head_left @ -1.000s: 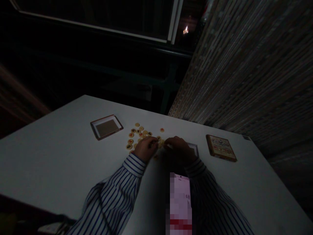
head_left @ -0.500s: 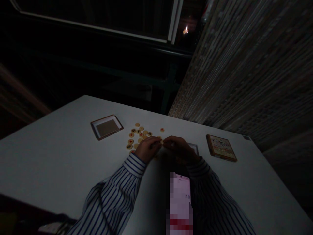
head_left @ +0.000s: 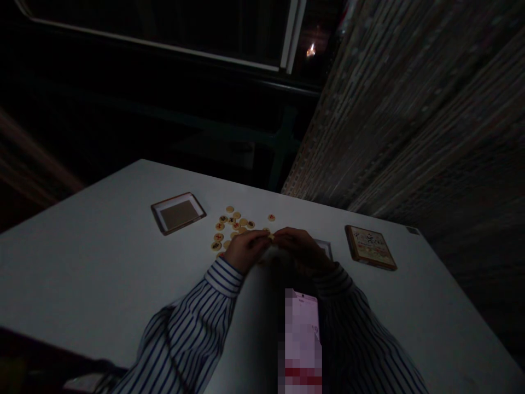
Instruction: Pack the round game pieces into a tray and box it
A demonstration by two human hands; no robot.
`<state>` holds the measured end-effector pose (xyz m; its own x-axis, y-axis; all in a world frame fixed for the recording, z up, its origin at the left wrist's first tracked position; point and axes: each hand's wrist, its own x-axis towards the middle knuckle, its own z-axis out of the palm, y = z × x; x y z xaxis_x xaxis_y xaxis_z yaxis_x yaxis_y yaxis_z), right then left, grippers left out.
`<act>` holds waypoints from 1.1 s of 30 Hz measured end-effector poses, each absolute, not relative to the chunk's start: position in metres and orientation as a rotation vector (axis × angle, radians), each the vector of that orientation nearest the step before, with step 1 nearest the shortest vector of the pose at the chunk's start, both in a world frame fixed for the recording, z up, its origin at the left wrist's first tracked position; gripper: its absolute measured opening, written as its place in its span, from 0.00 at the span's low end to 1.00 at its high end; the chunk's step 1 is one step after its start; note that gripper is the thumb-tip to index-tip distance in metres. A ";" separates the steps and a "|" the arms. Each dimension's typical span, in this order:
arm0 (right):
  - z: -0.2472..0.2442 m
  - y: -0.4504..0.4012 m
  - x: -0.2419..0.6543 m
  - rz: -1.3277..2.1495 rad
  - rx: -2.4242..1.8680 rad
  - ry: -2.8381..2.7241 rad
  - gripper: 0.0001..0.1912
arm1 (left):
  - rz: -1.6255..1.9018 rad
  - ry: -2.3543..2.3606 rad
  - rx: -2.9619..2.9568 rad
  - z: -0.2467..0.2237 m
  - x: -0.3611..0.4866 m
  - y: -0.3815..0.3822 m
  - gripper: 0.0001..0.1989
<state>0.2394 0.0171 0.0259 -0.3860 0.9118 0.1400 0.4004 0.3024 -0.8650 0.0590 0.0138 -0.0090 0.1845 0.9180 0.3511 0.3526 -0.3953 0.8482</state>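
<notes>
Over the middle of the white table, my left hand [head_left: 245, 250] and my right hand [head_left: 302, 247] meet at the fingertips. Pinched between them is a small round xiangqi piece [head_left: 270, 236], mostly covered by the fingers. Several more loose pieces, pale wood with red or dark characters, lie around and behind my left hand, one of them a red-marked piece [head_left: 219, 237]. Another red-marked piece [head_left: 271, 217] lies apart, just beyond the fingertips. My right hand and forearm partly cover a grey-rimmed tray or box [head_left: 326, 247].
An open shallow box [head_left: 178, 214] lies at the left on the white table [head_left: 102, 241], and a box with a printed lid [head_left: 372, 247] at the right. A lit phone [head_left: 305, 328] lies between my forearms. A string curtain [head_left: 369, 137] hangs behind the table's right side. The scene is dim.
Almost nothing differs. Both hands keep the same pinch on the piece, with only a very slight shift of the fingers and of the view.
</notes>
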 end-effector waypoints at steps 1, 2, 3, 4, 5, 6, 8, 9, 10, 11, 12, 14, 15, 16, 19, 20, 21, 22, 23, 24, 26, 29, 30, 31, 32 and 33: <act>0.026 0.017 0.239 1.022 -1.166 -1.922 0.08 | 1.186 1.187 1.846 -0.009 0.059 0.014 0.11; 0.026 0.017 0.239 1.025 -1.169 -1.922 0.09 | 1.185 1.184 1.839 -0.008 0.059 0.014 0.11; 0.026 0.017 0.240 1.023 -1.174 -1.926 0.09 | 1.182 1.182 1.831 -0.007 0.059 0.013 0.11; 0.027 0.017 0.240 1.019 -1.177 -1.935 0.09 | 1.180 1.181 1.825 -0.007 0.059 0.013 0.11; 0.027 0.017 0.240 1.012 -1.178 -1.946 0.09 | 1.177 1.180 1.821 -0.006 0.059 0.013 0.11; 0.027 0.017 0.240 1.002 -1.179 -1.958 0.09 | 1.172 1.180 1.817 -0.005 0.059 0.013 0.11; 0.026 0.016 0.241 0.968 -1.172 -1.973 0.09 | 1.157 1.186 1.807 -0.004 0.059 0.012 0.11; 0.026 0.016 0.241 0.951 -1.162 -1.978 0.09 | 1.151 1.190 1.800 -0.004 0.060 0.012 0.11; 0.025 0.015 0.242 0.929 -1.150 -1.981 0.09 | 1.146 1.197 1.792 -0.003 0.060 0.012 0.11; 0.025 0.014 0.242 0.899 -1.139 -1.986 0.09 | 1.139 1.204 1.786 -0.003 0.060 0.012 0.11; 0.025 0.014 0.242 0.859 -1.134 -1.998 0.09 | 1.133 1.208 1.781 -0.003 0.060 0.012 0.11; 0.026 0.011 0.241 0.765 -1.137 -2.055 0.10 | 1.121 1.205 1.774 -0.004 0.060 0.013 0.10; 0.027 0.010 0.240 0.713 -1.145 -2.091 0.10 | 1.119 1.201 1.769 -0.005 0.059 0.013 0.10; 0.028 0.010 0.239 0.665 -1.151 -2.133 0.11 | 1.121 1.197 1.762 -0.006 0.059 0.014 0.10; 0.031 0.007 0.237 0.525 -1.143 -2.261 0.13 | 1.143 1.195 1.745 -0.008 0.059 0.015 0.10; 0.032 0.007 0.236 0.476 -1.142 -2.298 0.13 | 1.146 1.197 1.745 -0.008 0.059 0.015 0.11; 0.033 0.006 0.235 0.428 -1.145 -2.332 0.14 | 1.144 1.201 1.747 -0.008 0.059 0.015 0.11; 0.033 0.006 0.235 0.385 -1.154 -2.363 0.14 | 1.139 1.205 1.749 -0.009 0.058 0.016 0.11; 0.032 0.006 0.234 0.344 -1.169 -2.392 0.14 | 1.133 1.209 1.749 -0.009 0.058 0.016 0.11; 0.032 0.006 0.234 0.306 -1.188 -2.423 0.14 | 1.128 1.210 1.743 -0.010 0.058 0.016 0.11; 0.032 0.006 0.233 0.234 -1.226 -2.478 0.14 | 1.122 1.202 1.722 -0.011 0.059 0.017 0.11; 0.032 0.006 0.233 0.154 -1.277 -2.538 0.14 | 1.102 1.202 1.723 -0.011 0.059 0.016 0.12; 0.032 0.007 0.233 0.140 -1.290 -2.551 0.14 | 1.094 1.213 1.742 -0.010 0.059 0.016 0.12; 0.032 0.007 0.233 0.128 -1.304 -2.561 0.14 | 1.085 1.227 1.764 -0.009 0.059 0.016 0.12; 0.032 0.007 0.234 0.115 -1.320 -2.569 0.14 | 1.080 1.240 1.786 -0.009 0.058 0.015 0.12; 0.031 0.007 0.235 0.100 -1.338 -2.574 0.14 | 1.082 1.252 1.800 -0.008 0.058 0.015 0.11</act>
<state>0.2345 0.0073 0.0315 -0.5527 0.8141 0.1781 0.7979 0.5786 -0.1690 0.0580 0.0151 -0.0076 0.1907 0.9501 0.2470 0.3819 -0.3036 0.8729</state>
